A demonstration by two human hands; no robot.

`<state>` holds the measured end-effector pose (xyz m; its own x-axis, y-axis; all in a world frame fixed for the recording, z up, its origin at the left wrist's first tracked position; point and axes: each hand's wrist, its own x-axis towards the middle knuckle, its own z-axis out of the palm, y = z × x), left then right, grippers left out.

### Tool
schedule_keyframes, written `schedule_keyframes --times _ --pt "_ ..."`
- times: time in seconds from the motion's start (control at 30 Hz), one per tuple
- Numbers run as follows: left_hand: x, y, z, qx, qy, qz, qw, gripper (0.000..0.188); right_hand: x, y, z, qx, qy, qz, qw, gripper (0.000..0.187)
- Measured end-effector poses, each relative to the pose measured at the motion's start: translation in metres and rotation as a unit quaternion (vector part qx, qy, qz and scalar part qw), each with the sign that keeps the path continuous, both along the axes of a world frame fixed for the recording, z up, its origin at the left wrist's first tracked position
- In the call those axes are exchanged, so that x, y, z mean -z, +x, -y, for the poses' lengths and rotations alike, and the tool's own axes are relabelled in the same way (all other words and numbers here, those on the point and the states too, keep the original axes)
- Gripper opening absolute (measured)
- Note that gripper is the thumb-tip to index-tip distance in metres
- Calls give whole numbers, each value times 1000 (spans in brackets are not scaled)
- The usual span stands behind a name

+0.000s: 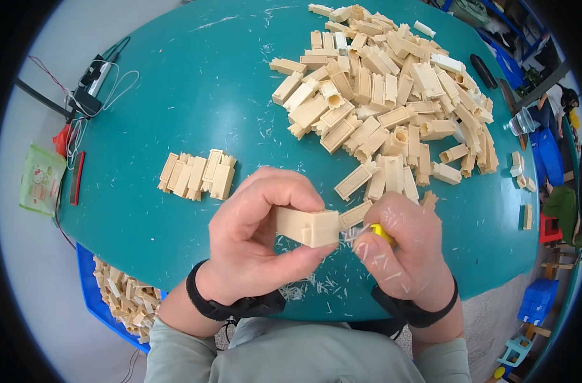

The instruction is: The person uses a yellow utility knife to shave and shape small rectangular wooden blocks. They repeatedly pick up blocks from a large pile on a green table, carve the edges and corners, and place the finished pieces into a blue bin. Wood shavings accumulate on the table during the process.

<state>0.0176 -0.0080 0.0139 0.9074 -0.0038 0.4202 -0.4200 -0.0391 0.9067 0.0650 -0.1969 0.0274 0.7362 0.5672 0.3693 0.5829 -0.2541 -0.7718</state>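
Note:
My left hand (259,236) is closed round a beige rectangular plastic piece (313,228), its end with a small tab turned to the right. Just to the right, my right hand (403,246) grips a small yellow-handled tool (383,233). Fingers hide most of this tool, so its working end cannot be made out. Thin pale shavings cling to the right thumb and knuckles, and more curls hang between the two hands. On the green table (195,83) below lies a scatter of shavings (316,290). Both wrists wear black bands.
A big heap of similar beige pieces (393,89) covers the far right. Several more stand in a small group (198,173) at left. A blue bin (93,300) of pieces sits lower left. A power strip (96,80) with cables lies by the left edge, a black object (483,71) far right.

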Motion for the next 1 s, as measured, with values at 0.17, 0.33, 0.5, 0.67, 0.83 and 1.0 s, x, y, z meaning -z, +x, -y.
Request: schedule_keyframes --times 0.17,0.33,0.5,0.67,0.83,1.0 --pt "-1 0 1 -2 3 -11 1000 35 2 1 0 -1 -22 26 999 26" --pt "-2 0 0 -10 26 -5 1000 35 3 1 -1 2 -21 33 999 27" --pt "-5 1 -1 52 78 19 995 37 6 7 1 36 -40 31 998 27" --pt "-4 1 -4 24 56 7 998 38 1 6 1 9 -7 -2 1000 26" --pt "-7 -2 -1 5 29 -16 999 35 2 4 1 -27 -12 18 999 26" --pt "-6 -1 -1 0 47 -7 999 34 4 6 2 -26 -35 42 998 29"
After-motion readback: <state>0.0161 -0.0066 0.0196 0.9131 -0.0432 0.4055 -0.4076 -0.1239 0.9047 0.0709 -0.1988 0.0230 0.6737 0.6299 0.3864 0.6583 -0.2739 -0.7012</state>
